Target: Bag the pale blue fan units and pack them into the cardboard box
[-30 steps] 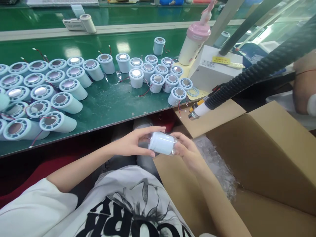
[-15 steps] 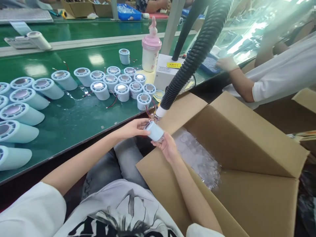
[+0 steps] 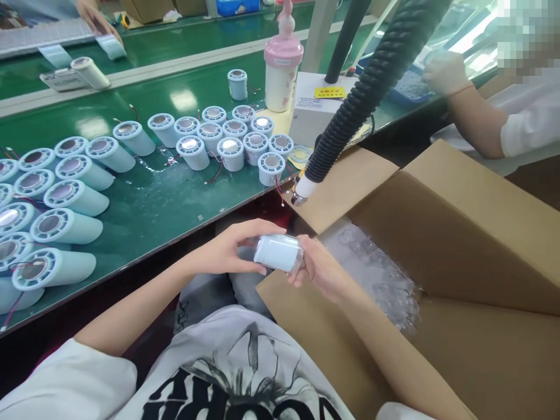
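Head view: both hands grip one white cylinder (image 3: 279, 253) in the air over the lap, left hand (image 3: 227, 252) at its cap end, right hand (image 3: 315, 267) at the clear end, beside the cardboard box (image 3: 459, 233). A loosened grip could drop it off the tabletop (image 3: 144, 204) side.

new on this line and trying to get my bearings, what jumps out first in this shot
Dozens of pale blue plastic cylinders with shiny round ends cover the green workbench at left. In the middle, the left hand and right hand hold one such cylinder over an open brown cardboard box, with a ribbed black hose hanging above.
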A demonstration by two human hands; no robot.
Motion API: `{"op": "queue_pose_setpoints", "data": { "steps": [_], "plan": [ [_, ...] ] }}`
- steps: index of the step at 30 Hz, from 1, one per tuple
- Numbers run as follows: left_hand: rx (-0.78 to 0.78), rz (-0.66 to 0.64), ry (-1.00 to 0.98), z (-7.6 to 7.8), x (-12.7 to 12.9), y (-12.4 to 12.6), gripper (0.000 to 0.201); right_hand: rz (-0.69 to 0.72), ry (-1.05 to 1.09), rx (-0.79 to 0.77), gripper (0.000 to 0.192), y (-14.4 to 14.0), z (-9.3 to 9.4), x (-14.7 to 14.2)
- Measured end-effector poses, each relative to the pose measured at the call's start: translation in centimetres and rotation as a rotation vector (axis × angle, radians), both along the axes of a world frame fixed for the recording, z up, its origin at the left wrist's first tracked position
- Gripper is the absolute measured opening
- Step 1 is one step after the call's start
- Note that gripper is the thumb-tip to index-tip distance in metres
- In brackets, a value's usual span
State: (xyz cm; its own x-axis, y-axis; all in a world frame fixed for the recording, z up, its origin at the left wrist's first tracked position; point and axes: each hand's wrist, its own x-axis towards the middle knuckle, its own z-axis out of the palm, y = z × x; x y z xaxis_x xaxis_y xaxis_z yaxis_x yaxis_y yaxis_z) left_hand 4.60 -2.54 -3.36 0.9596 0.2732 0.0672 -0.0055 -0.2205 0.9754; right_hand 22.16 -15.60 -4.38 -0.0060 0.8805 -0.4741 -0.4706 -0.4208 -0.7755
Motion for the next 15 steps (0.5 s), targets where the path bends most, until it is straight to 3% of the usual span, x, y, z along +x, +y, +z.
{"op": "queue_pose_setpoints", "data": {
  "steps": [5, 7, 9, 11, 13, 15],
  "plan": [
    [-0.074, 0.041, 0.076, 1.4, -1.1, -1.6, 0.062, 0.215, 0.045, -0.156, 0.068, -0.9, 1.2, -0.8],
    [-0.150, 0.081, 0.123, 1.9, -1.4, -2.2, 0.062, 0.245, -0.031, -0.105, 0.074, -1.3, 0.9, -1.0],
    [-0.234, 0.131, 0.153, 2.1, -1.7, -2.8, 0.061, 0.148, -0.245, 0.100, 0.072, -1.7, 0.5, -1.1],
    [-0.321, 0.174, 0.157, 2.2, -1.9, -3.2, 0.061, 0.035, -0.555, 0.398, 0.070, -2.0, 0.4, -0.9],
    [-0.395, 0.184, 0.162, 2.2, -2.2, -3.4, 0.061, 0.037, -0.836, 0.676, 0.058, -2.2, 0.5, -0.7],
    [-0.414, 0.160, 0.166, 2.2, -2.4, -3.4, 0.064, 0.109, -0.978, 0.802, 0.038, -2.3, 0.8, -0.5]
  ]
}}
